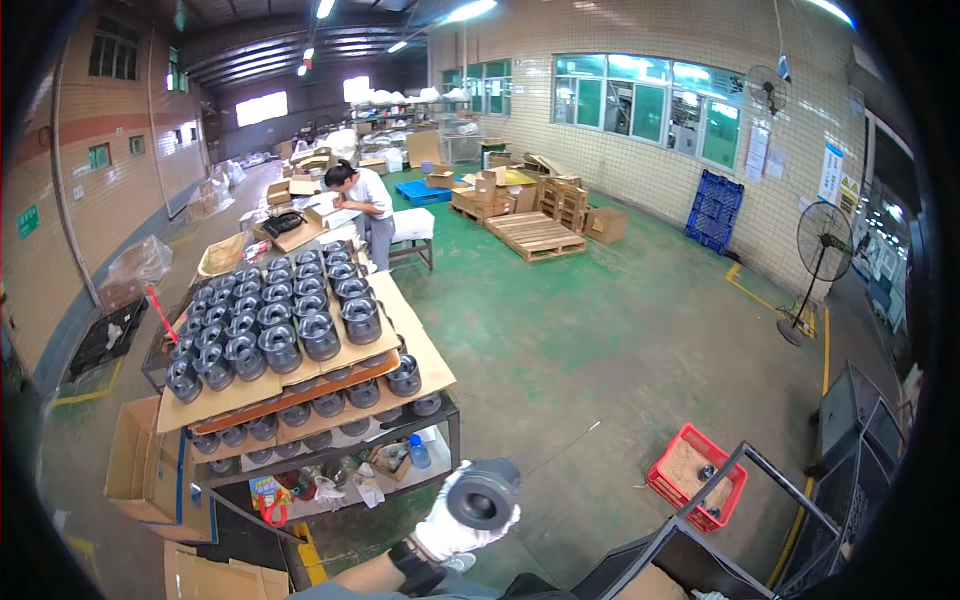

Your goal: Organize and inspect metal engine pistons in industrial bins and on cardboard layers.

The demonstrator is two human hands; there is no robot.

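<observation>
My left hand (448, 533), in a white glove with a dark band at the wrist, is closed around a dark grey cylindrical part (487, 494). The part is tilted, its round end with a hole in the middle facing me. My right hand is out of view. Left of my hand stands a metal rack (453, 432) with stacked layers of cardboard (425, 368). Rows of similar dark grey cylindrical parts (278, 345) stand upright on the top layer. More of these parts (329, 404) sit on the layers below.
A red crate (663, 478) with one dark part inside sits on the floor at right, beside a dark metal frame (790, 497). Further off are a standing fan (823, 240), wooden pallets (537, 236) and a person (369, 197) bent over a table.
</observation>
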